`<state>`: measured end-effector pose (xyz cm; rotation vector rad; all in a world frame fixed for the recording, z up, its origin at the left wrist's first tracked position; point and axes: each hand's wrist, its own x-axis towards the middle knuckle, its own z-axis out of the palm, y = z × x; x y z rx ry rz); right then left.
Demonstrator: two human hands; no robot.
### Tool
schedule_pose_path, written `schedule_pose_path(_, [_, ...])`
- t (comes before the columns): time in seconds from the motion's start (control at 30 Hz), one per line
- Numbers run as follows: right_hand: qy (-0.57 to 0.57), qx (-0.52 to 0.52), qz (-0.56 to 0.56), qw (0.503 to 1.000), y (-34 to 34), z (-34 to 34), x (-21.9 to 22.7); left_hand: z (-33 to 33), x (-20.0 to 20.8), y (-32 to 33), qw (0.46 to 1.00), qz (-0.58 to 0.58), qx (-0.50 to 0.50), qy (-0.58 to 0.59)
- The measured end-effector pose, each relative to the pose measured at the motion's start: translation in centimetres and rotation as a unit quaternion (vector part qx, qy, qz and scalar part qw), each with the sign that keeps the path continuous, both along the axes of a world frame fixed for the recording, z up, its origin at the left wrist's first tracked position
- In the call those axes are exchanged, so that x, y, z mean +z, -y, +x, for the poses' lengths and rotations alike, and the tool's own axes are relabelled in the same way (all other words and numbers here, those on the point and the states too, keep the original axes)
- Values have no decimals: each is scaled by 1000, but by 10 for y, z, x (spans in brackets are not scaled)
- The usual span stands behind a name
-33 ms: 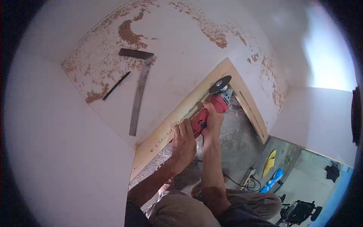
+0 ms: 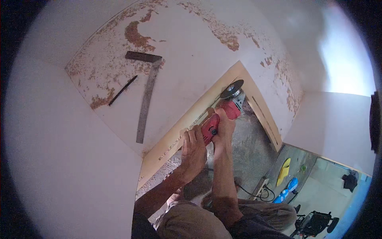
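Note:
A red angle grinder (image 2: 209,128) is held between my hands, its dark cutting disc (image 2: 231,89) over the upper corner of a pale wooden board (image 2: 175,148). My right hand (image 2: 225,124) is closed round the grinder's body, just behind the metal head. Against the rear of the tool, my left hand (image 2: 193,148) grips with bent fingers, close to the board's edge; its palm side is hidden. A long slot runs along the board under the grinder. Another wooden strip (image 2: 259,104) with a similar slot meets it at the corner.
On the white panel (image 2: 191,51) lie a metal try square (image 2: 146,101), a dark pencil-like stick (image 2: 122,91) and scattered sawdust (image 2: 137,36). A black cable (image 2: 266,194) curls on the floor near a yellow slipper (image 2: 283,172) and a blue spotted item (image 2: 281,196). White panels rise left and right.

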<state>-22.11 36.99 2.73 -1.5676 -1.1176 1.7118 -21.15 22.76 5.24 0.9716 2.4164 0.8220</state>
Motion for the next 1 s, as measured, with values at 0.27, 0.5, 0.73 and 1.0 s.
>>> schedule_pose_path(0.27, [-20, -3, -26, 999, -7, -1, 1, -3, 8, -6, 1000, 7, -2, 2])
schedule_pose_path(0.5, [-6, 8, -50, 999, -15, 2, -3, -2, 0, -10, 1000, 24, 18, -2])
schedule_pose_path(0.73, [-47, 8, -44, 998, -13, -5, 9, -6, 4, -14, 999, 29, 26, 8])
schedule_pose_path(1.0, [-35, 13, 6, 999, -26, -5, 0, -5, -1, -24, 999, 27, 37, -4])
